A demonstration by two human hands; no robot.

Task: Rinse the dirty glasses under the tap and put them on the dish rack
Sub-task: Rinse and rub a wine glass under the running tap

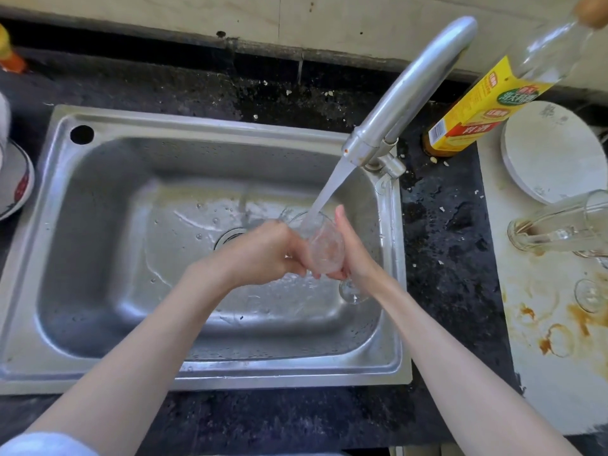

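Over the steel sink (98,366) I hold a stemmed wine glass (325,248) between both hands, its bowl tilted up into the stream from the tap (411,90). Water runs into the bowl. My left hand (263,251) grips the bowl from the left, and my right hand (353,255) holds it from the right with the fingers behind the glass. The glass's foot (353,292) shows below my right hand. Two more glasses stand on the stained board at the right: a tall one (559,227) and another (590,296) cut by the frame edge.
A yellow-labelled bottle (477,116) stands behind the tap. A round white plate (552,153) lies on the stained white board (533,373). A patterned bowl (16,185) sits at the left edge. Dark speckled counter (444,258) surrounds the sink. No dish rack is in view.
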